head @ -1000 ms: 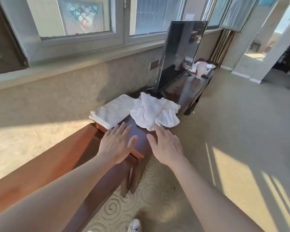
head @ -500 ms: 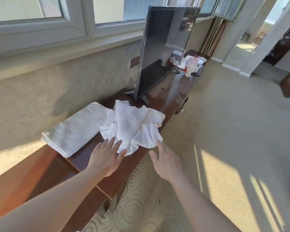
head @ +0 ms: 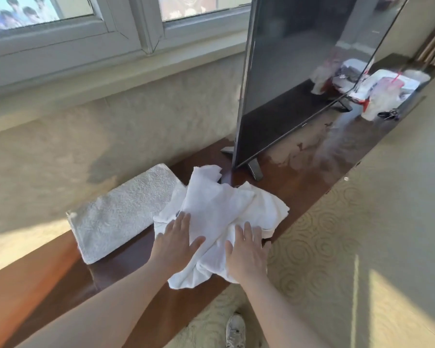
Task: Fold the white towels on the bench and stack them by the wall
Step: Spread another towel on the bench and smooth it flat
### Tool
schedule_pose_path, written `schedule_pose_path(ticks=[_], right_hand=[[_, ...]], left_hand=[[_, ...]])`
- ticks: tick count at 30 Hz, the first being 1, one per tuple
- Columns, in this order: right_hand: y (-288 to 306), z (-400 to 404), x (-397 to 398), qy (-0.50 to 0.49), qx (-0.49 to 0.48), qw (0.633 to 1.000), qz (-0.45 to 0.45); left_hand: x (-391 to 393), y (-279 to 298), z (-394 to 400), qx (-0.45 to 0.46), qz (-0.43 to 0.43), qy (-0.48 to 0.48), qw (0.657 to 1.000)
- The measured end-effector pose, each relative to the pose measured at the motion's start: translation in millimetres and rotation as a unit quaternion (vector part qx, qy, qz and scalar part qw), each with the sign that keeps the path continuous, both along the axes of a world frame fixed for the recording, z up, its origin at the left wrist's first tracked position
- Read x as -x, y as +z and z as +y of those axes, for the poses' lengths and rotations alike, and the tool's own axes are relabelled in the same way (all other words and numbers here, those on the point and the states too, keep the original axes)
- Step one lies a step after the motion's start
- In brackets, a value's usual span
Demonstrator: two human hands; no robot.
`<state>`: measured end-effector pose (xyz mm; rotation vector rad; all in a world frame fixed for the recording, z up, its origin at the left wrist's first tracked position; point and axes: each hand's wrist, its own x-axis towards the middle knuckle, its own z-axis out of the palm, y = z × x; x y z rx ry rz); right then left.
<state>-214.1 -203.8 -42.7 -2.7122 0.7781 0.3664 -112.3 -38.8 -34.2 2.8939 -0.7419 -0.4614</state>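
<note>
A crumpled white towel (head: 224,209) lies in a heap on the dark wooden bench (head: 136,257), near its front edge. My left hand (head: 176,239) rests flat on the heap's near left part, fingers straight. My right hand (head: 246,252) lies flat on its near right part, fingers spread. A folded white towel (head: 121,212) sits to the left of the heap, lengthwise by the beige wall (head: 111,126).
A large black TV (head: 299,71) stands on the bench just behind the heap, its foot (head: 255,169) close to the towel. White and red plastic bags (head: 384,94) lie at the bench's far end. Patterned carpet (head: 362,222) runs along the right. My shoe (head: 235,330) shows below.
Both hands have moved forward from the bench edge onto the crumpled towel and now lie flat on it. The view has come closer to the bench.
</note>
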Motion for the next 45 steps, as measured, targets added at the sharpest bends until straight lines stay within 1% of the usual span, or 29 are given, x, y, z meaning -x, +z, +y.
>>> schedule_pose_path(ticks=[2,4,6,8,10,12,13,14,16,19,21,24,27,30,32,33,37,41,42,45], right_hand=[[-13,-18,-14,-0.012,-0.003,1.0,0.008],[-25,-35,-26,-0.017,-0.015,1.0,0.018],[-36,-44,-35,-0.011,-0.002,1.0,0.01],[-41,-45,-43,-0.008,0.019,1.0,-0.006],[-38,-39,-51,-0.002,0.021,0.999,-0.035],[-40,-36,-56,0.015,0.05,0.995,-0.082],[-41,-37,-59,0.025,0.061,0.994,-0.089],[-40,-39,-60,0.042,0.058,0.995,-0.07],[-35,-43,-63,0.064,0.062,0.995,-0.034],[-29,-46,-61,0.082,0.084,0.992,-0.055],[-19,-47,-61,0.093,0.107,0.987,-0.072],[8,-49,-70,0.096,0.104,0.983,-0.116],[47,-36,-78,0.114,0.119,0.975,-0.146],[88,-18,-84,0.153,0.199,0.951,-0.18],[120,-3,-86,0.157,0.242,0.933,-0.214],[137,5,-86,0.149,0.248,0.928,-0.237],[197,49,-81,0.131,0.256,0.902,-0.323],[235,104,-78,0.147,0.284,0.871,-0.373],[240,118,-77,0.147,0.284,0.868,-0.379],[253,146,-74,0.136,0.261,0.878,-0.377]], left_hand=[[-11,-9,-22,0.007,-0.021,0.057,0.998],[-20,-16,-39,-0.005,-0.033,0.11,0.993],[-27,-21,-48,-0.001,-0.018,0.149,0.989],[-31,-22,-51,0.025,0.004,0.169,0.985],[-28,-19,-52,0.037,-0.003,0.162,0.986],[-24,-11,-53,0.045,-0.021,0.146,0.988],[-22,-6,-53,0.054,-0.025,0.141,0.988],[-22,1,-53,0.06,-0.029,0.134,0.989],[-21,17,-51,0.077,-0.075,0.096,0.99],[-23,41,-34,0.113,-0.176,0.065,0.976],[-26,60,-22,0.139,-0.196,0.072,0.968],[-28,86,0,0.179,-0.239,0.079,0.951],[-28,115,28,0.225,-0.257,0.126,0.931],[-31,142,65,0.269,-0.288,0.157,0.905],[-33,161,92,0.297,-0.308,0.176,0.887],[-35,169,106,0.31,-0.31,0.188,0.879],[-42,197,167,0.371,-0.295,0.229,0.85],[-42,215,230,0.411,-0.286,0.262,0.825],[-41,217,243,0.417,-0.275,0.268,0.824],[-38,218,267,0.429,-0.22,0.295,0.825]])
